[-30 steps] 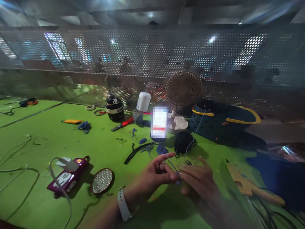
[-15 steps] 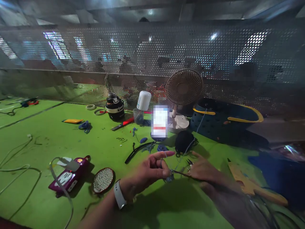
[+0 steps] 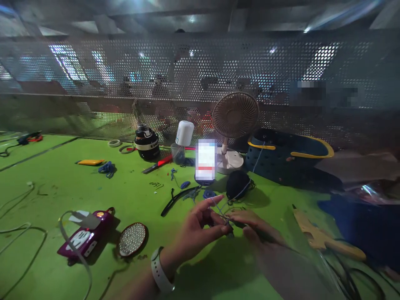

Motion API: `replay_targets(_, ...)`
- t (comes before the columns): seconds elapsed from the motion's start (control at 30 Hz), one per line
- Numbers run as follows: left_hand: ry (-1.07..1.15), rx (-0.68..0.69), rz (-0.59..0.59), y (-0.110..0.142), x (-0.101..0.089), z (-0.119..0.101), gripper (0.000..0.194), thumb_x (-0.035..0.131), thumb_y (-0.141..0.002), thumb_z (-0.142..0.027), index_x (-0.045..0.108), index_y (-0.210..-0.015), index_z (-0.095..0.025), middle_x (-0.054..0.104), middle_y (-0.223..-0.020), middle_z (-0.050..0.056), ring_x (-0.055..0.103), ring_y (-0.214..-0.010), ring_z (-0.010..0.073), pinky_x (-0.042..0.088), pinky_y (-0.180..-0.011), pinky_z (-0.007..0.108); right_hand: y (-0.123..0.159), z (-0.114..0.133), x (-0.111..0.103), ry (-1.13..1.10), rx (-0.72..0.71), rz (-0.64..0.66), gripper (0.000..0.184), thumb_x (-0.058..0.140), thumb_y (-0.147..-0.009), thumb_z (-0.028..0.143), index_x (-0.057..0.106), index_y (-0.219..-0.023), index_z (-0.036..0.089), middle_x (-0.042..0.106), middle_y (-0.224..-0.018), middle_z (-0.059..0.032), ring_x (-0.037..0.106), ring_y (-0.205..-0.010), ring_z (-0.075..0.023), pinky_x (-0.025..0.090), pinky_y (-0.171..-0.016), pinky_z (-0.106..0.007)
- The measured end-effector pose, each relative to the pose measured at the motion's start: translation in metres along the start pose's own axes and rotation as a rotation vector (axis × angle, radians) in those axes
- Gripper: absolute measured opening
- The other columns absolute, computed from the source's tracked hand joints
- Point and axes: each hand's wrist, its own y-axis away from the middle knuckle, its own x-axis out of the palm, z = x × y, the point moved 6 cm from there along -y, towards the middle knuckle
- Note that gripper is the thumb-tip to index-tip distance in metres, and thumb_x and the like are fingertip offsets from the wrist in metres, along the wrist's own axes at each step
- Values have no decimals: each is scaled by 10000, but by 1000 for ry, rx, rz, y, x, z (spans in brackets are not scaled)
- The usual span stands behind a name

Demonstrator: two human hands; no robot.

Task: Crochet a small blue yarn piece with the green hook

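My left hand [image 3: 198, 227], with a white band at the wrist, pinches a small blue-grey crochet piece [image 3: 230, 234] between thumb and fingers. A pale yarn strand [image 3: 216, 205] loops over its raised index finger. Close against it, my right hand [image 3: 254, 228] grips a thin dark crochet hook [image 3: 239, 224], its tip at the piece. Fingers partly hide the stitches. Just beyond the hands sits a dark ball of yarn [image 3: 238, 185] with a pale strand across it. A blue yarn coil [image 3: 209, 194] lies near the left fingertips.
A lit phone [image 3: 205, 160] stands before a fan [image 3: 235, 116]. Behind are a dark blue basket [image 3: 281, 164], a black bottle [image 3: 147, 143] and a perforated screen [image 3: 181, 79]. A purple power strip [image 3: 86, 239] and round lid [image 3: 133, 239] lie left; a wooden tool [image 3: 321, 235] lies right.
My right hand has moved left, bringing the hook up to my left hand. The gap between the hands has closed. The whole view has shifted slightly.
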Motion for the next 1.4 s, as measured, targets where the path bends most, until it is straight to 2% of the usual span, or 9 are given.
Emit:
replay_targets(0.1, -4, 9, 10, 1, 2, -1, 744, 850, -693, -221, 509, -1351, -148, 674, -740, -6, 650, -719, 138, 506, -723, 294, -1, 25, 1, 81, -184, 34, 207, 623, -903, 453, 750, -1013, 332, 793, -992, -7, 746, -913, -224, 554, -961, -403)
replay_targets(0.17, -8, 20, 7, 1, 1, -2, 735, 846, -701, -224, 509, -1350, -154, 669, -740, -11, 646, -717, 132, 505, -705, 279, -2, 30, 1, 98, -226, 38, 208, 617, -905, 468, 740, -1034, 362, 796, -982, 16, 751, -889, -209, 532, -993, -405)
replay_targets(0.5, -116, 86, 16, 0, 0, -3, 720, 801, -747, -202, 476, -1386, -137, 678, -763, 4, 661, -755, 146, 528, -768, 319, 1, 23, -2, 209, -161, 41, 267, 578, -907, 529, 724, -1060, 366, 787, -1046, 7, 712, -1050, -228, 564, -933, -353)
replay_targets(0.63, -133, 83, 10, 0, -3, -5, 677, 808, -741, -191, 519, -1352, -138, 714, -790, 22, 678, -764, 144, 538, -768, 310, 0, 18, -2, 107, -201, 41, 210, 605, -910, 481, 719, -1048, 372, 789, -1016, 17, 724, -1007, -215, 517, -1009, -396)
replay_targets(0.83, -26, 52, 58, -2, -8, 1, 620, 815, -748, -223, 568, -1314, -158, 769, -888, 67, 716, -797, 147, 547, -715, 259, 2, -1, -11, 131, -133, 10, 228, 608, -908, 464, 726, -1061, 342, 765, -1094, -17, 639, -1184, -269, 526, -987, -425)
replay_targets(0.97, 13, 68, 83, -3, -10, 0, 545, 804, -759, -178, 613, -1270, -176, 785, -891, 58, 730, -808, 134, 559, -754, 246, 2, 4, -14, 140, -151, 21, 216, 601, -912, 469, 715, -1060, 360, 769, -1080, 8, 645, -1177, -248, 492, -1040, -432)
replay_targets(1.13, 40, 65, 97, -3, -9, -6, 448, 777, -776, -127, 666, -1207, -176, 796, -884, 50, 743, -827, 143, 583, -814, 276, 2, 15, -13, 200, -109, 40, 198, 603, -913, 466, 703, -1064, 383, 763, -1100, 29, 642, -1186, -227, 529, -1005, -382)
replay_targets(1.4, 19, 73, 117, -3, -10, -10, 441, 783, -768, -127, 677, -1192, -186, 797, -884, 48, 747, -825, 135, 583, -821, 263, 2, 15, -15, 224, -93, 40, 186, 599, -919, 449, 715, -1046, 377, 768, -1097, 31, 654, -1174, -229, 564, -964, -375)
